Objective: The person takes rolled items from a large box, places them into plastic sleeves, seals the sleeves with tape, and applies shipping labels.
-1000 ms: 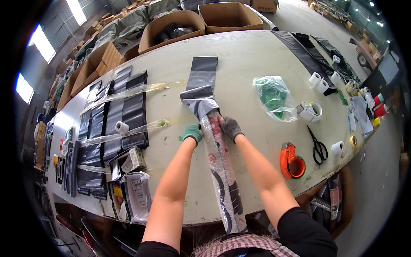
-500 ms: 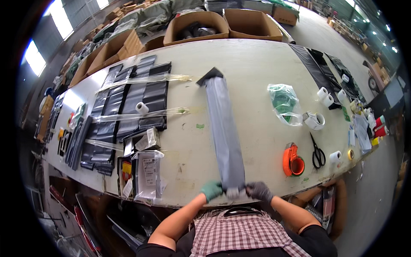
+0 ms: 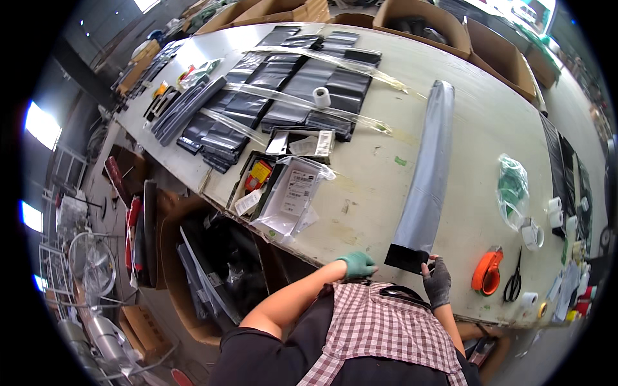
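A long, narrow grey plastic bag (image 3: 430, 161) lies on the table, running from near me toward the far side. Its near end shows a black flap (image 3: 405, 257). My right hand (image 3: 438, 282), in a dark grey glove with bare fingertips, pinches the right corner of that flap between thumb and fingers. At the table's front edge, left of the bag and apart from it, is my left hand (image 3: 357, 264) in a green glove. Its fingers are loosely bent and a little apart, with nothing visible in them.
Stacks of black plastic bags (image 3: 283, 77) with clear strips across them lie to the left, a white tape roll (image 3: 321, 97) on top. Nearer stands an open box (image 3: 293, 196). On the right are an orange tape dispenser (image 3: 487, 271), black scissors (image 3: 513, 283) and a green bundle in clear plastic (image 3: 512, 190).
My view has swung left. My left hand has let go of the bag's near end and moved left. The near end now lies flat with its black flap showing; my right hand stays on it.
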`<action>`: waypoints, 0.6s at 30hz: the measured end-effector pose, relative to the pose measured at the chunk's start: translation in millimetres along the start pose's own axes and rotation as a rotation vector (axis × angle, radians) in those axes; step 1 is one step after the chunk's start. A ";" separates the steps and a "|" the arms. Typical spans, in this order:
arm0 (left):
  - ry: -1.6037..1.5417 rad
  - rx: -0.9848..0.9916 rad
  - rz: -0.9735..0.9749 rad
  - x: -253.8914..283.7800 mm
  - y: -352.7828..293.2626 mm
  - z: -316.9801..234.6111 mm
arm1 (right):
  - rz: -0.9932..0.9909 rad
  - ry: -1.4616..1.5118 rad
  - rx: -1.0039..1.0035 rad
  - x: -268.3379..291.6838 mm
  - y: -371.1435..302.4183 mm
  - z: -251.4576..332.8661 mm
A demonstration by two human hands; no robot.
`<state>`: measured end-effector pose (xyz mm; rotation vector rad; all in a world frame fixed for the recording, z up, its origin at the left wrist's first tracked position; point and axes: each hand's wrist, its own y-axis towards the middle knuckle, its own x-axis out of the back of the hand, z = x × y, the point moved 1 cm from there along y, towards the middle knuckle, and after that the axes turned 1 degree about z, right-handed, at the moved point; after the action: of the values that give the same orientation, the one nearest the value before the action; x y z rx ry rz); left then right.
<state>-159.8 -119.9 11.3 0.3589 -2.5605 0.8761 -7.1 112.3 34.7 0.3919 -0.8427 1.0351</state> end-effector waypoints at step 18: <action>0.361 0.380 -0.830 204.5 -169.4 214.1 | 0.301 0.013 0.332 -31.1 10.2 20.1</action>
<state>-341.7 -407.1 39.4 1.1470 -1.6525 0.9568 -32.1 85.8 22.6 0.5491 -0.7315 1.4640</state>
